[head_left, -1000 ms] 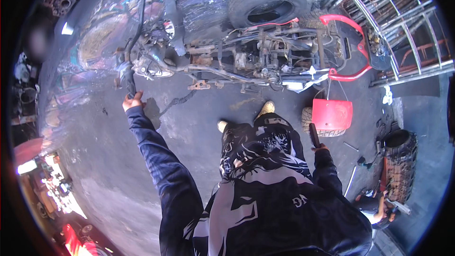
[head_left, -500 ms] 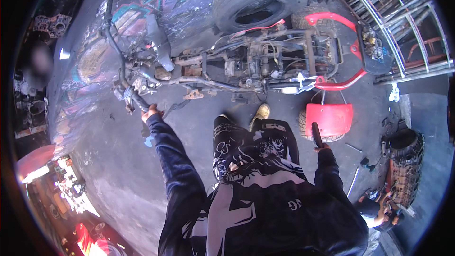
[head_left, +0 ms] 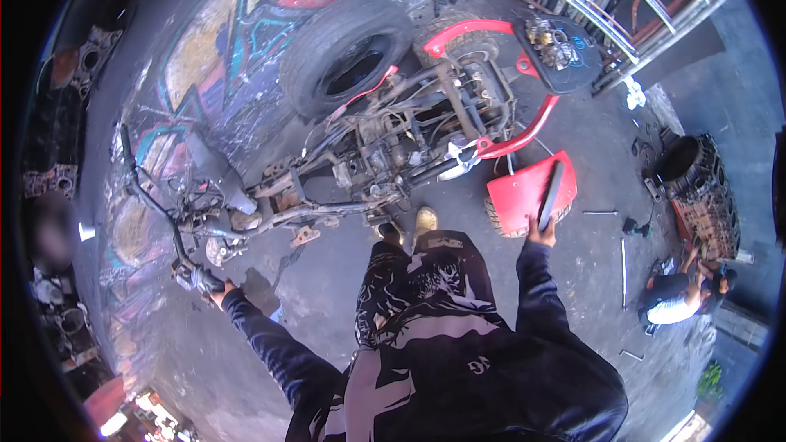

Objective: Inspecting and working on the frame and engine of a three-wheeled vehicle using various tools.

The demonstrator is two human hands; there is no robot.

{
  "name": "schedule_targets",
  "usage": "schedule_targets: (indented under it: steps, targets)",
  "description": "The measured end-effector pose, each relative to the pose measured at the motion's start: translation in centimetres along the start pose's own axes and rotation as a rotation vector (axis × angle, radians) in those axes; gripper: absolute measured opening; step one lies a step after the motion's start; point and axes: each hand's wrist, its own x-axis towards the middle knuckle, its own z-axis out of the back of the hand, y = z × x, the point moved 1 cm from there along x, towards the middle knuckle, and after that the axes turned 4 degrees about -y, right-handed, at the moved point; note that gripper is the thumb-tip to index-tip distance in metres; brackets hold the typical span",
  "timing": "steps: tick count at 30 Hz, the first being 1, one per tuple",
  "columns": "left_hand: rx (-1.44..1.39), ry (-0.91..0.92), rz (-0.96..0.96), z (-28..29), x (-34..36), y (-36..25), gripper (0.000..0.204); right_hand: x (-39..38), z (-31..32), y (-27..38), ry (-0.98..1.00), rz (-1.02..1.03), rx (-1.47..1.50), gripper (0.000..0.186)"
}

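Note:
A stripped quad-bike frame (head_left: 360, 172) stretches across the floor in front of me, its front end to the left. My left hand (head_left: 221, 295) is closed round the near end of the handlebar (head_left: 174, 233). In my right hand (head_left: 541, 233) is a long, flat black object (head_left: 553, 195), held upright; its exact kind cannot be made out. Behind that object is the red fender (head_left: 516, 196) over the near rear wheel, and whether they touch is unclear. A curved red bar (head_left: 536, 123) is at the frame's rear.
A large loose tyre (head_left: 327, 74) leans by the painted wall. A dark seat-like panel (head_left: 577, 69) bears metal parts. Far right are a metal rack (head_left: 614, 49), knobby tyres (head_left: 708, 205) and a crouching person (head_left: 679, 299). A metal rod (head_left: 624, 274) lies on the floor.
My view has turned, so the frame now slants up to the right. The black object in my right hand has come up in front of the red fender. My left hand stays on the handlebar.

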Motion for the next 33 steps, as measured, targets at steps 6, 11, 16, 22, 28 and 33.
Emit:
schedule_targets:
  steps: [6, 11, 16, 22, 28, 33]
  targets:
    - [0.242, -0.025, -0.093, 0.6, -10.5, -10.2, 0.092, 14.1, -5.7, 12.2, -0.219, -0.206, 0.219, 0.064]
    - [0.286, 0.038, -0.132, 3.2, -8.5, -9.0, 0.098, 17.9, -14.3, 15.5, -0.594, -0.488, 0.463, 0.049]
    - [0.260, 0.099, -0.125, 9.2, -0.5, -3.8, 0.086, 12.9, -15.6, 22.0, -0.590, -0.524, 0.177, 0.050]
    - [0.466, -0.182, -0.386, 12.3, 2.7, -3.8, 0.018, -1.8, -33.8, 36.2, -0.176, -0.338, 0.339, 0.053]
    - [0.453, 0.108, -0.184, 15.2, 1.8, -7.9, 0.028, -27.9, -44.9, 53.0, 0.299, -0.226, 0.469, 0.053]
    - [0.417, 0.032, -0.203, 15.1, 1.5, -7.2, 0.025, -32.4, -49.5, 54.4, 0.365, -0.157, 0.454, 0.053]
